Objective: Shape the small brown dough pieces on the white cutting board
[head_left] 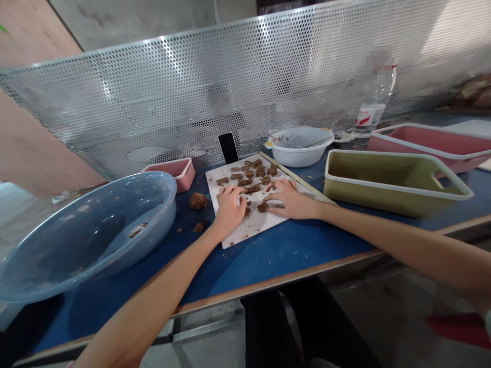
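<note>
A white board (251, 231) lies on the blue table, with several small brown block-shaped pieces (260, 170) spread over its far half. My left hand (230, 208) rests at the board's left side, fingers arched and apart, its fingertips by a longer brown piece (253, 189). Across from it, my right hand (289, 201) has bent, spread fingers. Its thumb side touches a brown piece (263, 207). Another small brown piece (247, 210) sits beside my left thumb, partly hidden. Crumbs dot the board's near part.
A brown lump (198, 200) and a smaller lump (199, 226) lie left of the board, near a large blue basin (153, 232). Behind stand a phone (229, 148), a small pink bin (185, 175) and a white basin (301, 156). Right are a green bin (378, 188), pink bin (456, 159) and bottle (370, 112).
</note>
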Demonstrator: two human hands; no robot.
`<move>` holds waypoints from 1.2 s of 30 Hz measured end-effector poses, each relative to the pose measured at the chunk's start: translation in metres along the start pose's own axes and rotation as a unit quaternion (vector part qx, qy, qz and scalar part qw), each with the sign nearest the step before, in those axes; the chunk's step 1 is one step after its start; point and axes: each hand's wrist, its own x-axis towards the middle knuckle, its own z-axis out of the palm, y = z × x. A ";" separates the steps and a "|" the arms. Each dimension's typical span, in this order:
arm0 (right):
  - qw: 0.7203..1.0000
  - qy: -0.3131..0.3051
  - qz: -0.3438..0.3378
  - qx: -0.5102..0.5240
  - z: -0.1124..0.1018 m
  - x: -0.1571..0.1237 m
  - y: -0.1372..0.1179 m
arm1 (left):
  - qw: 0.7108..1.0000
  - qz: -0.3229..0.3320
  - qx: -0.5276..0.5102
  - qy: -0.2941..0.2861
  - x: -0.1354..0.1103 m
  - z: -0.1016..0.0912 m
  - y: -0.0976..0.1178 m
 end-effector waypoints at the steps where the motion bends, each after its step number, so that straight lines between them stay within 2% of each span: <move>1: 1.000 0.007 0.010 -0.002 0.000 0.000 0.000 | 1.000 0.007 0.004 -0.005 0.002 -0.004 -0.003; 3: 0.999 0.026 0.028 -0.006 -0.001 -0.001 0.002 | 0.999 0.034 0.017 -0.023 0.007 -0.017 -0.009; 5: 0.998 0.048 0.035 -0.013 -0.002 -0.001 0.005 | 0.992 0.102 0.022 -0.068 0.012 -0.031 -0.015; 8: 0.996 0.078 0.034 -0.023 -0.003 -0.001 0.009 | 0.956 0.229 0.045 -0.176 0.017 -0.048 -0.019; 10: 0.996 0.085 0.030 -0.024 -0.004 -0.001 0.010 | 0.944 0.254 0.045 -0.205 0.019 -0.052 -0.018; 14: 0.996 0.088 0.019 -0.018 -0.003 -0.001 0.011 | 0.943 0.245 0.024 -0.225 0.018 -0.047 -0.015; 19: 0.995 0.099 0.012 -0.012 -0.003 -0.001 0.012 | 0.942 0.250 0.039 -0.222 0.016 -0.038 -0.017; 25: 0.995 0.095 0.014 -0.010 -0.006 -0.001 0.011 | 0.958 0.215 0.015 -0.190 0.013 -0.035 -0.018; 30: 0.997 0.074 0.012 -0.013 -0.001 -0.002 0.011 | 0.965 0.213 0.008 -0.153 0.010 -0.030 -0.018; 34: 0.998 0.056 0.012 -0.007 0.000 -0.001 0.010 | 0.979 0.150 -0.023 -0.136 0.006 -0.023 -0.013; 36: 0.999 0.029 -0.017 0.008 -0.004 0.004 0.005 | 0.983 0.100 -0.071 -0.136 0.005 -0.021 -0.009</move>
